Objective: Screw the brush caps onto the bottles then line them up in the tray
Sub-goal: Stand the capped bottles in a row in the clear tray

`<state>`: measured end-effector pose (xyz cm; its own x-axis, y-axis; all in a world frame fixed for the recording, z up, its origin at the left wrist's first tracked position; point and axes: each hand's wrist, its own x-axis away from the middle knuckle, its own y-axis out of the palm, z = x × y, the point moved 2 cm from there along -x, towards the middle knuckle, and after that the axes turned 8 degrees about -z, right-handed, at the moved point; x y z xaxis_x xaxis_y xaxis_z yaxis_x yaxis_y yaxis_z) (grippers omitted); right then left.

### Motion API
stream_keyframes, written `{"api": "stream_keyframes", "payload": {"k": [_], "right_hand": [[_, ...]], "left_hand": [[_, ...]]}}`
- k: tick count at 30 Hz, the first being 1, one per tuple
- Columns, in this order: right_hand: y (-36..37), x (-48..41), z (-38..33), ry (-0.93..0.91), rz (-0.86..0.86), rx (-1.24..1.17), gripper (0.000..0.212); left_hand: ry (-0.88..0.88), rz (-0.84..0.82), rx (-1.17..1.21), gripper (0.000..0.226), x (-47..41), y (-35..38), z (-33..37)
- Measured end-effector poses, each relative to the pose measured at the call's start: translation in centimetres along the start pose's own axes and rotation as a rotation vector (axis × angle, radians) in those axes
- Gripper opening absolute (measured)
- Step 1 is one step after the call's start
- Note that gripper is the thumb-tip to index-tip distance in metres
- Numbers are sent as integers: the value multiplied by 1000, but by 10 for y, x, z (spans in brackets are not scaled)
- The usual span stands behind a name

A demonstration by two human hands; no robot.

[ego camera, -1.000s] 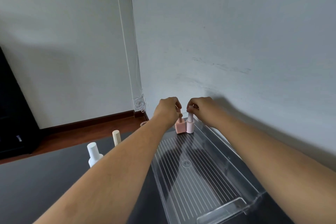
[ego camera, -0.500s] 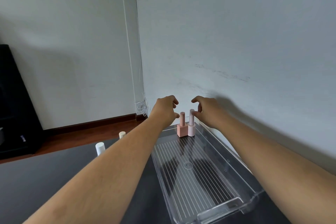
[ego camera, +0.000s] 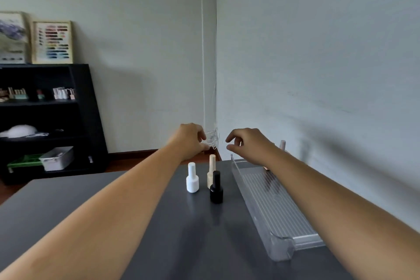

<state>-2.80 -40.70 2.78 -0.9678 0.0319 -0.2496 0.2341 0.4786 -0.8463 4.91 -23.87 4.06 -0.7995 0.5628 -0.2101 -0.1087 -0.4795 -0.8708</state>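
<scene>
A clear plastic tray (ego camera: 272, 209) lies along the right side of the grey table. At its far end two pink bottles stand, mostly hidden behind my right arm; one pale cap (ego camera: 282, 144) shows above it. Left of the tray stand a white bottle (ego camera: 192, 178), a cream bottle (ego camera: 211, 170) and a black bottle (ego camera: 216, 187), all with caps on. My left hand (ego camera: 189, 140) hovers above the cream bottle, fingers loosely curled, holding nothing. My right hand (ego camera: 247, 144) hovers over the tray's far left corner, fingers apart and empty.
The grey table (ego camera: 136, 223) ends at the far wall corner. A black shelf unit (ego camera: 45, 120) with small bottles, a white bin and framed pictures stands at the back left. A coil of white wire (ego camera: 212, 140) hangs in the corner.
Both hands let go of the two pink bottles in the tray and moved left, away from them. The view swung left, bringing the three bottles on the table and the shelf into sight.
</scene>
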Motion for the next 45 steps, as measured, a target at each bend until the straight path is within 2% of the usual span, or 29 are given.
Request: {"api": "stream_keyframes", "payload": {"k": [7, 15, 21, 26, 32, 37, 45], "right_hand": [[36, -14, -20, 30, -150, 35, 28], [50, -29, -16, 21, -192, 55, 14], [42, -32, -15, -7, -173, 31, 13], [9, -29, -15, -33, -91, 2, 12], [-47, -22, 9, -6, 16, 59, 11], [-64, -16, 41, 68, 31, 112, 12], [-40, -18, 90, 153, -32, 146, 11]], "left_hand": [[-25, -116, 34, 28, 27, 9, -44], [4, -117, 155, 10, 23, 22, -55], [36, -126, 92, 10, 16, 21, -51], [55, -61, 84, 9, 5, 1, -30], [170, 7, 63, 12, -26, -19, 27], [218, -13, 72, 13, -53, 8, 64], [208, -125, 10, 15, -88, 76, 78]]}}
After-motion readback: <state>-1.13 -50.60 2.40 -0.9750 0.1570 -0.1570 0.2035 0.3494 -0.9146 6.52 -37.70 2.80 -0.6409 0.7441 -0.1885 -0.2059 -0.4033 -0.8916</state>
